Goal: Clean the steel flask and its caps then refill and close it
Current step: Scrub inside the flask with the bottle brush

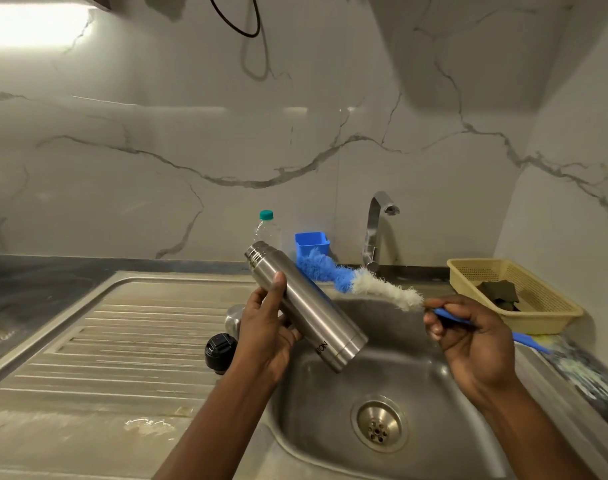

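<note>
head | left hand [264, 327] grips steel flask [309, 306] mid-body, thumb on top, tilted above the sink [416, 375] | right hand [468, 337] pinches bottle brush [364, 284] handle, bristles beyond its fingertips, behind the flask | black cap [220, 348] just left of left hand

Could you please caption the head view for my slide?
Left hand holds flask over sink; right hand holds brush.

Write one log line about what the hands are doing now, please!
left hand: grips steel flask, tilted over sink | right hand: holds bottle brush, outside flask | black cap: on drainboard
</note>
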Available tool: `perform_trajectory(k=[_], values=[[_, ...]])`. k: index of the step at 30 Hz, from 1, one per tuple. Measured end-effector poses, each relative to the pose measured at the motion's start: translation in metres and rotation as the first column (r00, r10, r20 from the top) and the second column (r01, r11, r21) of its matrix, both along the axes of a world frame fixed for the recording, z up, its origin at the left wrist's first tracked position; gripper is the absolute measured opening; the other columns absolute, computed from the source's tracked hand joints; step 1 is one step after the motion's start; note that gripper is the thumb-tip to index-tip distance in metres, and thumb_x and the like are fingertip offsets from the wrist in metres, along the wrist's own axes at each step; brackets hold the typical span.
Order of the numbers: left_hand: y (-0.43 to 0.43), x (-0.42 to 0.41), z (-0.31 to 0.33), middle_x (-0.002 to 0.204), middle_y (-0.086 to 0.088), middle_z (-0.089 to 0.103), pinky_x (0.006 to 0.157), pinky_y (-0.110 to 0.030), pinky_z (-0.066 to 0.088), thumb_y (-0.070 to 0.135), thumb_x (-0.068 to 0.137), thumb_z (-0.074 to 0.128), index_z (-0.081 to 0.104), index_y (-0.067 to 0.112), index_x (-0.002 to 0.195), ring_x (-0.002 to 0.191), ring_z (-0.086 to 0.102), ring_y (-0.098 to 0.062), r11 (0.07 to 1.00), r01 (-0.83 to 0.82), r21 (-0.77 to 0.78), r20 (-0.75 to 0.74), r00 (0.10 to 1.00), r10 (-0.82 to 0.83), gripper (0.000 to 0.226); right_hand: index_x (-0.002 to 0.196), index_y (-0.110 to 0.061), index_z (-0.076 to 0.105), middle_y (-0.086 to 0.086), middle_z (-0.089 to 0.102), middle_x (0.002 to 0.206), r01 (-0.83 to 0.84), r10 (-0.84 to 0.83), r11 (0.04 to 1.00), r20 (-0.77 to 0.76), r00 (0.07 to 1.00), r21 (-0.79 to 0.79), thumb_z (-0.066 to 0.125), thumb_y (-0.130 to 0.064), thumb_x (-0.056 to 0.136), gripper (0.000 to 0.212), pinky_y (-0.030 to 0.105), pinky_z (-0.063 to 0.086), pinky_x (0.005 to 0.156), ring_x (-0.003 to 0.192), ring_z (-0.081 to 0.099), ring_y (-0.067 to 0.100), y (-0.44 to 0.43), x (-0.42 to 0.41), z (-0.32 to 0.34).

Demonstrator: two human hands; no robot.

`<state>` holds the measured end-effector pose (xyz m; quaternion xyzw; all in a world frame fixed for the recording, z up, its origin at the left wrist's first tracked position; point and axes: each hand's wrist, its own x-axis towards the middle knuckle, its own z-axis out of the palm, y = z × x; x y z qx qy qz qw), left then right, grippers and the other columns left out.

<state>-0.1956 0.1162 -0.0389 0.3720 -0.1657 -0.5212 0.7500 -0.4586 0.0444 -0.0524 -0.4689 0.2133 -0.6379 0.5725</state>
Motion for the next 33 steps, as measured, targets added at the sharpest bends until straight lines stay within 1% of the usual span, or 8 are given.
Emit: perform_trajectory(k=[5, 9, 15, 19, 22, 27, 31, 33], values=[[0.001, -0.004, 0.0, 0.131, -0.019, 0.067, 0.084, -0.058, 0.064, 0.033, 0.095, 0.072, 0.058, 0.015, 0.135, 0.117, 0.069, -0.038, 0.999, 0.045, -0.006, -0.006, 0.999, -0.045, 0.046, 0.08, -0.007, 0.082, 0.018, 0.07, 0.078, -0.045, 0.045, 0.999, -0.037, 0.998, -0.007, 0.036, 0.001, 0.101, 0.051, 0.024, 0.053, 0.056, 0.069, 0.065, 0.021, 0.006, 0.012, -0.004], [0.002, 0.003, 0.001, 0.13, -0.018, 0.067, 0.079, -0.055, 0.066, 0.033, 0.098, 0.07, 0.056, 0.014, 0.138, 0.114, 0.07, -0.037, 1.0, 0.003, -0.01, 0.006, 1.0, -0.003, 0.047, 0.074, -0.008, 0.081, 0.015, 0.07, 0.074, -0.037, 0.037, 0.999, 0.017, 0.999, 0.009, 0.033, 0.002, 0.099, 0.055, 0.024, 0.051, 0.053, 0.066, 0.062, 0.023, 0.005, 0.002, 0.001], [0.002, -0.008, -0.003, 0.13, -0.019, 0.067, 0.091, -0.06, 0.061, 0.031, 0.097, 0.072, 0.059, 0.015, 0.133, 0.115, 0.069, -0.038, 0.999, 0.051, -0.001, 0.039, 0.998, -0.051, 0.042, 0.086, -0.006, 0.082, 0.019, 0.073, 0.081, -0.04, 0.036, 0.997, -0.063, 0.997, -0.061, 0.034, 0.003, 0.102, 0.051, 0.025, 0.056, 0.06, 0.072, 0.068, 0.022, 0.007, 0.015, -0.002], [0.001, -0.004, -0.003, 0.13, -0.019, 0.067, 0.08, -0.052, 0.065, 0.034, 0.091, 0.075, 0.057, 0.016, 0.138, 0.112, 0.071, -0.037, 0.999, 0.029, -0.016, 0.069, 0.997, -0.028, 0.053, 0.082, -0.008, 0.083, 0.017, 0.072, 0.079, -0.013, 0.011, 0.999, -0.046, 0.999, -0.049, 0.034, 0.003, 0.101, 0.053, 0.025, 0.055, 0.058, 0.072, 0.066, 0.023, 0.007, 0.004, 0.003], [0.002, -0.005, -0.004, 0.129, -0.019, 0.068, 0.082, -0.052, 0.065, 0.033, 0.094, 0.074, 0.059, 0.016, 0.138, 0.112, 0.071, -0.036, 0.998, 0.056, -0.026, 0.088, 0.995, -0.054, 0.05, 0.083, -0.009, 0.082, 0.017, 0.072, 0.08, -0.01, 0.007, 0.998, -0.05, 0.999, -0.06, 0.035, 0.002, 0.102, 0.052, 0.025, 0.055, 0.059, 0.073, 0.066, 0.024, 0.009, 0.006, 0.002], [0.003, -0.013, -0.008, 0.121, -0.02, 0.073, 0.077, -0.045, 0.064, 0.03, 0.093, 0.075, 0.064, 0.017, 0.133, 0.095, 0.078, -0.03, 0.993, 0.121, -0.012, 0.176, 0.977, -0.117, 0.043, 0.088, -0.01, 0.083, 0.018, 0.075, 0.085, -0.055, 0.049, 0.995, -0.072, 0.996, -0.079, 0.037, 0.002, 0.102, 0.05, 0.025, 0.059, 0.065, 0.075, 0.07, 0.021, 0.013, 0.017, 0.004], [0.002, -0.008, -0.008, 0.124, -0.02, 0.071, 0.084, -0.05, 0.064, 0.03, 0.091, 0.076, 0.064, 0.02, 0.132, 0.11, 0.073, -0.039, 0.997, 0.077, -0.016, 0.216, 0.974, -0.072, 0.044, 0.081, -0.01, 0.083, 0.014, 0.073, 0.078, 0.006, -0.009, 0.996, -0.032, 0.999, -0.085, 0.034, 0.005, 0.1, 0.055, 0.023, 0.055, 0.06, 0.072, 0.065, 0.023, 0.009, 0.003, 0.009], [0.002, -0.008, -0.009, 0.12, -0.018, 0.074, 0.082, -0.049, 0.065, 0.03, 0.093, 0.074, 0.064, 0.021, 0.129, 0.108, 0.074, -0.037, 0.996, 0.091, -0.015, 0.217, 0.972, -0.085, 0.038, 0.082, -0.011, 0.083, 0.014, 0.073, 0.079, 0.018, -0.022, 0.995, -0.037, 0.999, -0.096, 0.034, 0.005, 0.1, 0.054, 0.023, 0.055, 0.061, 0.073, 0.066, 0.023, 0.009, 0.004, 0.007]])
